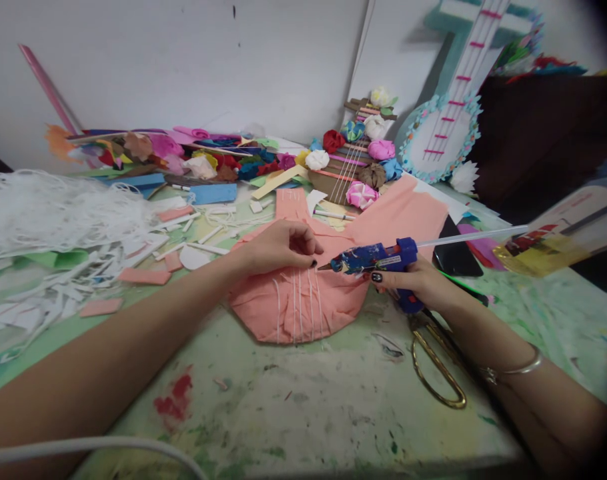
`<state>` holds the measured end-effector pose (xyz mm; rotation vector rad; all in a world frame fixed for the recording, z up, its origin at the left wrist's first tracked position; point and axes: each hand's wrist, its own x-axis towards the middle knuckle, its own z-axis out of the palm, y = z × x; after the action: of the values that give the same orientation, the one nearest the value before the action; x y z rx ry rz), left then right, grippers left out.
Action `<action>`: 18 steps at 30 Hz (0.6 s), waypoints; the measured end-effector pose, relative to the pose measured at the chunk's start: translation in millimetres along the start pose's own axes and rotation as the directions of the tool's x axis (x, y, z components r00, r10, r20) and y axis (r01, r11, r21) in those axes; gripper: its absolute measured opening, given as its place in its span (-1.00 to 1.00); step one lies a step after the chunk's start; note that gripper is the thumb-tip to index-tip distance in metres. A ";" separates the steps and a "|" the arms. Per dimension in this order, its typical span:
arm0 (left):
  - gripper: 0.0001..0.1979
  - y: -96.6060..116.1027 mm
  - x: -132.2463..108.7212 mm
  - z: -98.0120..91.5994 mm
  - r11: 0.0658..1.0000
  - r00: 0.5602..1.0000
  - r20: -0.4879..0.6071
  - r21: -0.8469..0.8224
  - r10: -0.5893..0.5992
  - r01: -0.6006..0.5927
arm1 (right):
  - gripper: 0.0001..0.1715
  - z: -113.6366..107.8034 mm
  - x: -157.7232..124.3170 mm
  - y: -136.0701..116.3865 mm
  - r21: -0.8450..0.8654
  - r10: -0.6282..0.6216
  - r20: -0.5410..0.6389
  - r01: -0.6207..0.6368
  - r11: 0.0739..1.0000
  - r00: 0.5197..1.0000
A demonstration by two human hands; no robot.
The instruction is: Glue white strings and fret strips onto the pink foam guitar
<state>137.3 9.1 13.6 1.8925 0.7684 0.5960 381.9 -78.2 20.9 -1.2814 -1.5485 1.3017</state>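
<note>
A guitar-like shape covered in salmon-pink paper [341,303] lies on the table in front of me, with several white strings [295,307] running down its rounded body. My left hand [278,248] rests over the upper part of this body, fingers curled, thumb tip at the upper end of a white string. In my right hand [423,283] is a blue glue gun [358,259], its nozzle pointing left, close to my left thumb. A clear glue stick [473,235] sticks out of the gun's back end.
Gold-handled scissors [436,373] lie below my right hand, and a black phone [457,257] beyond it. Tangled white string [58,207] and paper scraps [146,275] cover the left side. Behind stand a flower-covered instrument model [333,179] and a teal-and-white one [446,127]. A white cord [98,443] crosses the lower left.
</note>
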 end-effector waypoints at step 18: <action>-0.88 -0.5 -0.5 1.0 1.000 1.000 -0.007 -0.023 0.015 -0.015 | -0.65 -3.7 -2.5 -0.5 -0.005 0.031 0.201 -0.030 1.000 0.979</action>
<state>137.5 8.3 12.7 1.8774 0.7493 0.6179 385.9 -79.7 22.4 -1.2094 -1.6739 1.4873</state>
